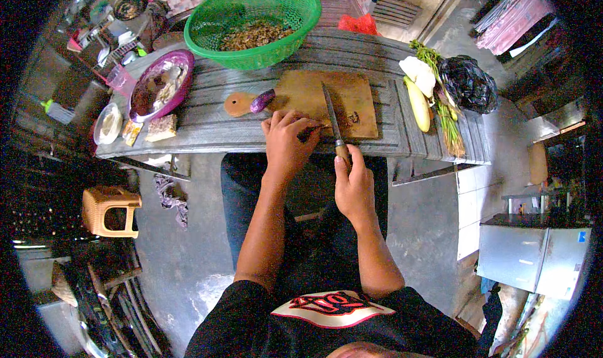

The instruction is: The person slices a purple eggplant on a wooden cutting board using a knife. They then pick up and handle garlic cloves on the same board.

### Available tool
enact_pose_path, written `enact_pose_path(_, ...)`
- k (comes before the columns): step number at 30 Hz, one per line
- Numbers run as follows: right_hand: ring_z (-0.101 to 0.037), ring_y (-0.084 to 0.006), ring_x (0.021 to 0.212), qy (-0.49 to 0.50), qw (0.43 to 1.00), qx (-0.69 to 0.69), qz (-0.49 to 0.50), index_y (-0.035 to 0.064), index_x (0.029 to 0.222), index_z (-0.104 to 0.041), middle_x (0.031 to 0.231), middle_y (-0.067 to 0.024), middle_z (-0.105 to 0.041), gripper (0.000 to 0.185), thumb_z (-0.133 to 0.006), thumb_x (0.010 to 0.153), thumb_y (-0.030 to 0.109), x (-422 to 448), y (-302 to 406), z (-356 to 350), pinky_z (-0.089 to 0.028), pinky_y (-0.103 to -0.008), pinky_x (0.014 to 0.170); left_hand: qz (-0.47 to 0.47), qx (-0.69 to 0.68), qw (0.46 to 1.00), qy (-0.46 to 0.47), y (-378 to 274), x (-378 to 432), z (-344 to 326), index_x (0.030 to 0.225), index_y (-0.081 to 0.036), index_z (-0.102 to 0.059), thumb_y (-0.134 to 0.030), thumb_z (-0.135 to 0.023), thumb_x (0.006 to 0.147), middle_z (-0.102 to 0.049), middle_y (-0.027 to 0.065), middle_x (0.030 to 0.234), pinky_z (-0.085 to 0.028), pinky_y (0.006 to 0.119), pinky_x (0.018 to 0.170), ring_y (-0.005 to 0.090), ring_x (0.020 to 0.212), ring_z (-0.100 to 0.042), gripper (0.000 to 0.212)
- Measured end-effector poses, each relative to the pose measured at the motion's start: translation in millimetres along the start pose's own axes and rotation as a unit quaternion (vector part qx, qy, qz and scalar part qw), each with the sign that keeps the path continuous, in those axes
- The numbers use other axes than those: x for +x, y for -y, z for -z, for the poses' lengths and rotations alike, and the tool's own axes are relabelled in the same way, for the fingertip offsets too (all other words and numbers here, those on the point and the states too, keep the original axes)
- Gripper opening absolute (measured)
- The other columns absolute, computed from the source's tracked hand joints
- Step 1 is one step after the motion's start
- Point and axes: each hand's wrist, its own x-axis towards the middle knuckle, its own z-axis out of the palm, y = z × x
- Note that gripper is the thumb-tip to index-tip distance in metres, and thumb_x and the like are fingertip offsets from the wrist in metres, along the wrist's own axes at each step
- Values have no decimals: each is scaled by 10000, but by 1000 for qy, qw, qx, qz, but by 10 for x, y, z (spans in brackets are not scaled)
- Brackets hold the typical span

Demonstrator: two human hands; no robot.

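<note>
My right hand (355,188) grips the wooden handle of a kitchen knife (331,110), its blade pointing away from me over a wooden cutting board (301,87). My left hand (291,139) is at the board's near left edge, fingers bent downward. Something small and dark shows by its thumb, but the fingers hide whether it is held. A purple vegetable (262,101), which looks like a piece of eggplant, lies across the base of the board's round handle (238,104). Small dark scraps (353,118) sit on the board, right of the blade.
Behind the board stands a green plastic basket (254,58) with brown contents. On the left are a purple bowl (188,70), a small plastic tub (108,124) and a block of tempeh (161,128). Spring onions (450,134), a pale elongated vegetable (417,106) and a black plastic bag (468,84) lie right.
</note>
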Motion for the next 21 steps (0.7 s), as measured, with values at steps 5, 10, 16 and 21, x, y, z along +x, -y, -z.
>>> enact_pose_path(5, -693, -502, 912, 23, 997, -67, 16, -7, 1230, -648, 962, -298, -722, 340, -587, 1073, 289, 81, 83, 117, -529, -565, 787, -28, 15, 999, -12, 29, 0, 3, 1046, -219, -791, -229, -829, 797, -704, -9, 1054, -400, 481, 971, 274, 1104, -593, 253)
enact_pose_path(10, -661, -522, 969, 94, 990, -108, -10, -6, 1150, -645, 987, -304, -708, 336, -603, 1055, 313, 212, 253, 259, -502, -585, 827, -43, 41, 998, 15, -56, -2, 22, 1068, -224, -779, -221, -820, 798, -686, -7, 1082, -400, 501, 968, 292, 1114, -583, 273)
enact_pose_path(16, -642, -534, 1008, 143, 986, -81, -18, -15, 1104, -618, 980, -305, -694, 352, -599, 1050, 332, 383, 302, 366, -491, -585, 847, -62, 40, 997, 36, 18, -10, 62, 1080, -217, -784, -194, -797, 817, -667, 7, 1129, -396, 514, 976, 316, 1141, -561, 264)
enact_pose_path(21, -631, -536, 1037, 176, 979, -73, -73, -12, 1143, -570, 1035, -307, -688, 374, -563, 1077, 357, 323, 276, 197, -490, -561, 870, -63, 4, 996, 61, 60, 0, 122, 1097, -215, -799, -144, -770, 837, -671, 11, 1118, -395, 512, 972, 320, 1139, -562, 271)
